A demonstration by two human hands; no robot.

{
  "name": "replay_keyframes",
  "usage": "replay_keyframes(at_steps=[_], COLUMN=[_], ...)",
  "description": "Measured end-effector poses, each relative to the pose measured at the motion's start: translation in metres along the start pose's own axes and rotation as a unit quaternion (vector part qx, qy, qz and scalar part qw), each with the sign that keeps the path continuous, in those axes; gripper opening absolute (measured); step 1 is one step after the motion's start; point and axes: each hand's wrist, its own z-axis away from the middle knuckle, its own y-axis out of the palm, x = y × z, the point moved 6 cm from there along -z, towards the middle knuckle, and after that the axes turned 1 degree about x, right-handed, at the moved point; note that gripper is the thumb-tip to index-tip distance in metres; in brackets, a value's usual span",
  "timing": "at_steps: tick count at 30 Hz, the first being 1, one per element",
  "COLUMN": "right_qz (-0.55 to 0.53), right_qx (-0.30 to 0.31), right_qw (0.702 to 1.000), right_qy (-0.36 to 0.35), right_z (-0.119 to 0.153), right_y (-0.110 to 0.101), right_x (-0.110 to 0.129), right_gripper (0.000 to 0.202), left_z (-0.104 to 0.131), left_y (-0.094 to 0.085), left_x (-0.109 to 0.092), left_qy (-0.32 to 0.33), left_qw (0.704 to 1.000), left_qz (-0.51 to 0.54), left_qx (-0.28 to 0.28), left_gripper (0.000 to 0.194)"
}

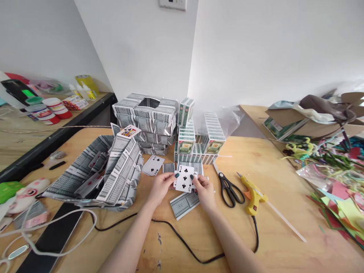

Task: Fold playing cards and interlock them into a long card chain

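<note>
Between my two hands a three of clubs (pixel 184 179) faces up, with a four partly behind its right side. My left hand (pixel 165 184) pinches the left edge, thumb on top; my right hand (pixel 202 187) pinches the right edge, its thumb also in front. Beneath and nearer lies a patterned strip of face-down cards (pixel 183 206). More face-down cards (pixel 168 168) lie behind the hands, and a face-up two of clubs (pixel 153 165) tops a fan to the left. Farther left stands a basket made of folded cards (pixel 121 174) with loose cards inside.
Behind stand a woven card box (pixel 148 117) and stacked card packs (pixel 213 134). Right of my hands lie black scissors (pixel 231 189) and a yellow glue gun (pixel 255 197) with a stick; its black cable (pixel 182 239) crosses the table near my forearms. Coloured scraps (pixel 341 208) lie far right.
</note>
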Motion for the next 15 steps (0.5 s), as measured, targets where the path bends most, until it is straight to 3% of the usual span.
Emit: replay_keyframes(at_steps=[9,15], right_qz=[0.048,0.025], right_qx=[-0.004,0.042], right_qw=[0.999,0.999], right_qy=[-0.001,0.007], right_z=[0.0014,0.0012], right_y=[0.0020,0.0077], right_x=[0.0057,0.0025], right_gripper=[0.036,0.033], left_z=[0.0002,-0.0025], left_y=[0.0007,-0.0034], left_x=[0.0004,0.0048], left_qy=[-0.038,-0.047], left_qw=[0.999,0.999], left_qz=[0.005,0.006], left_qx=[0.020,0.002], left_gripper=[0.031,0.029])
